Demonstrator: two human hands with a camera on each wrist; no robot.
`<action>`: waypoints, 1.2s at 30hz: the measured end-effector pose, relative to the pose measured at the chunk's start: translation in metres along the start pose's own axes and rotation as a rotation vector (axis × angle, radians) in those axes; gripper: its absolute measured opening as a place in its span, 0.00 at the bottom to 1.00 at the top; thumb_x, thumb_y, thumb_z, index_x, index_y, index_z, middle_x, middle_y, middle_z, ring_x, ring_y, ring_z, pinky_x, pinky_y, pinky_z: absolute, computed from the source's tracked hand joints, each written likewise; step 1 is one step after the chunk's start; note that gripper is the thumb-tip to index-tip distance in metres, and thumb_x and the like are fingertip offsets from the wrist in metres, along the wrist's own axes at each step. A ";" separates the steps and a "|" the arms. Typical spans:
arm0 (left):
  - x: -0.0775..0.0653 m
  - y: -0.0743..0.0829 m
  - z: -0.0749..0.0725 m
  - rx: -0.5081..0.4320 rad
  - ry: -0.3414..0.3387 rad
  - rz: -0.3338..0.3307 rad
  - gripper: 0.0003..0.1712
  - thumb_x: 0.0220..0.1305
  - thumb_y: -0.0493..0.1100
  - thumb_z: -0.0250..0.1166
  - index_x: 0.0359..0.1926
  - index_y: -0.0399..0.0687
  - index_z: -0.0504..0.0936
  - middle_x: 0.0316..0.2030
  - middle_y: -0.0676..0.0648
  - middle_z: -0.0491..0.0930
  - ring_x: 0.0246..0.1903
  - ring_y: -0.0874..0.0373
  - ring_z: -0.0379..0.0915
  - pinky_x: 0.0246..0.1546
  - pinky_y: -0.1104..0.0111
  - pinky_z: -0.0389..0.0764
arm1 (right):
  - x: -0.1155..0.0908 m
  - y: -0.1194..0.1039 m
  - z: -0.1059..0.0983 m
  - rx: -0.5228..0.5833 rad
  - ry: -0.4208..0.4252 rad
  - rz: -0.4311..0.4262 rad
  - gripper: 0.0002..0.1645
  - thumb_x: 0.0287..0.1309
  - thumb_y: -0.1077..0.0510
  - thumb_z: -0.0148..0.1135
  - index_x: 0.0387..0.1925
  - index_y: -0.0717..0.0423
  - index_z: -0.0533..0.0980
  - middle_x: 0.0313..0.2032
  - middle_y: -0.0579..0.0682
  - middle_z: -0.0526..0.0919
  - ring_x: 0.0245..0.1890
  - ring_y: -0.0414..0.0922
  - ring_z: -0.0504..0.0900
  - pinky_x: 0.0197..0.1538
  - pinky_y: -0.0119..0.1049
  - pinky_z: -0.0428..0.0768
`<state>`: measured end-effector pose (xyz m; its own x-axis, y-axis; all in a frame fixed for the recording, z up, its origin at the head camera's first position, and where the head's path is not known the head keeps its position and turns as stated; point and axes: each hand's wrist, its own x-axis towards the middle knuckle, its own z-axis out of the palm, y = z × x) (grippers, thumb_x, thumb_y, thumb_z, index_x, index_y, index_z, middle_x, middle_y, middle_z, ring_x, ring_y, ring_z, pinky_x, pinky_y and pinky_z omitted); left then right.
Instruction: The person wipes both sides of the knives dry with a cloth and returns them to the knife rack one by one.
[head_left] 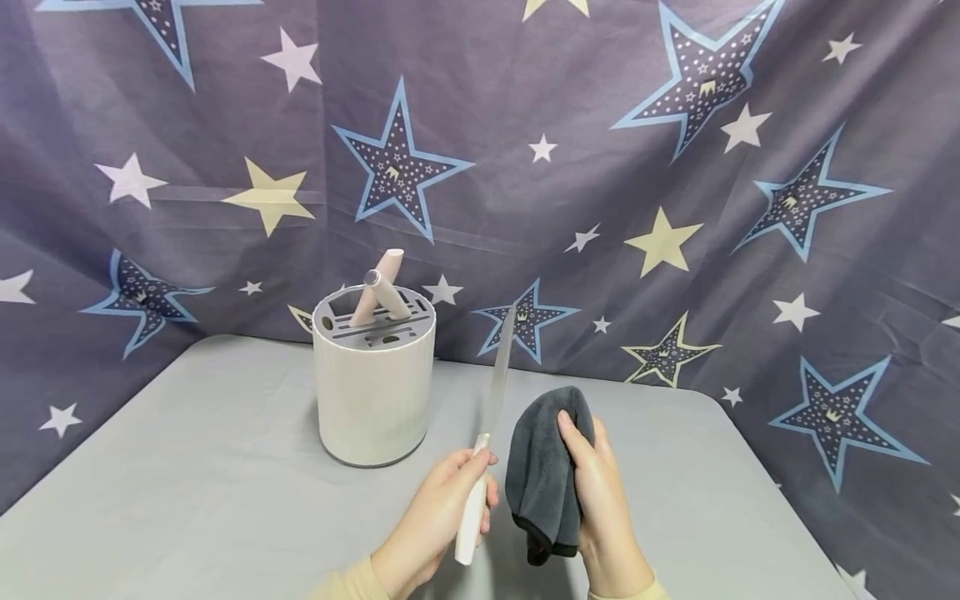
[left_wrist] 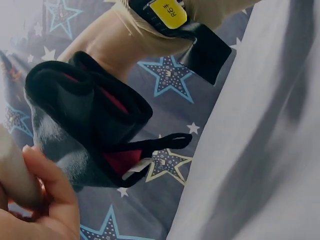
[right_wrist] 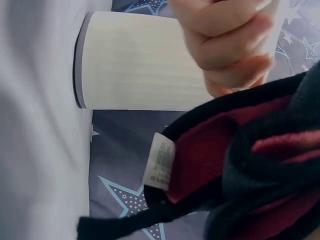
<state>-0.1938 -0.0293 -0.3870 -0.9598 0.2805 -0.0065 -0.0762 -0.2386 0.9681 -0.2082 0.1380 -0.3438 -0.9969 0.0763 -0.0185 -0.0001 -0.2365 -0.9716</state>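
My left hand (head_left: 442, 504) grips the white handle of a kitchen knife (head_left: 500, 375), whose blade points up and away over the table. In my right hand (head_left: 606, 496) is a folded dark grey cloth (head_left: 547, 467), held with the thumb on its near face, just right of the knife and apart from the blade. The right wrist view shows the cloth's red inner side (right_wrist: 200, 165), a white label (right_wrist: 160, 161) and a black loop. Left of the hands stands a round white knife block (head_left: 375, 400) with two pale handles (head_left: 387, 292) sticking out of its slotted top.
The grey table (head_left: 247, 467) runs back to a purple curtain (head_left: 495, 225) printed with stars, which also hangs along both sides. A black strap with a yellow label (left_wrist: 169, 14) sits on the right wrist.
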 end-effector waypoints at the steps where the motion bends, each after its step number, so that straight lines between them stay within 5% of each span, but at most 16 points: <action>1: -0.001 0.000 0.001 -0.006 -0.010 -0.012 0.27 0.74 0.57 0.52 0.55 0.36 0.67 0.26 0.52 0.74 0.16 0.64 0.70 0.18 0.73 0.73 | 0.000 0.001 0.001 -0.011 0.002 0.002 0.27 0.72 0.43 0.52 0.61 0.54 0.59 0.46 0.46 0.74 0.37 0.38 0.81 0.40 0.32 0.82; 10: -0.007 0.001 0.005 -0.021 -0.086 -0.007 0.32 0.76 0.63 0.46 0.59 0.38 0.64 0.30 0.51 0.71 0.20 0.62 0.68 0.17 0.71 0.73 | 0.001 0.009 0.005 -0.085 -0.023 0.009 0.32 0.71 0.43 0.53 0.66 0.55 0.58 0.48 0.48 0.72 0.38 0.39 0.78 0.40 0.32 0.80; 19: -0.003 0.002 0.002 0.267 0.021 0.117 0.30 0.78 0.59 0.43 0.56 0.35 0.71 0.29 0.47 0.76 0.23 0.59 0.73 0.22 0.68 0.78 | 0.000 0.017 0.017 -0.184 -0.029 -0.001 0.29 0.70 0.43 0.55 0.62 0.56 0.63 0.43 0.50 0.76 0.34 0.41 0.78 0.37 0.34 0.80; 24: -0.004 0.003 0.002 0.488 0.083 0.208 0.29 0.79 0.56 0.43 0.56 0.35 0.76 0.41 0.42 0.83 0.39 0.56 0.79 0.39 0.68 0.81 | 0.001 0.021 0.024 -0.221 -0.030 -0.022 0.28 0.70 0.44 0.56 0.61 0.56 0.64 0.41 0.51 0.76 0.34 0.42 0.78 0.37 0.35 0.79; 28: -0.004 0.004 0.001 0.546 0.078 0.232 0.29 0.79 0.56 0.43 0.58 0.36 0.75 0.45 0.40 0.84 0.43 0.54 0.81 0.40 0.67 0.81 | 0.000 0.025 0.029 -0.249 -0.033 -0.039 0.27 0.70 0.44 0.56 0.60 0.56 0.65 0.44 0.52 0.75 0.37 0.43 0.76 0.39 0.35 0.77; 36: -0.005 0.004 0.002 0.628 0.100 0.278 0.28 0.80 0.55 0.42 0.56 0.35 0.75 0.38 0.40 0.85 0.33 0.60 0.82 0.30 0.74 0.81 | -0.002 0.038 0.037 -0.268 -0.043 -0.097 0.26 0.72 0.45 0.52 0.59 0.60 0.63 0.46 0.55 0.74 0.38 0.44 0.75 0.38 0.34 0.77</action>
<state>-0.1885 -0.0295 -0.3823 -0.9436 0.1928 0.2690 0.3180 0.3024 0.8986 -0.2093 0.0927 -0.3717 -0.9957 0.0437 0.0817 -0.0802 0.0351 -0.9962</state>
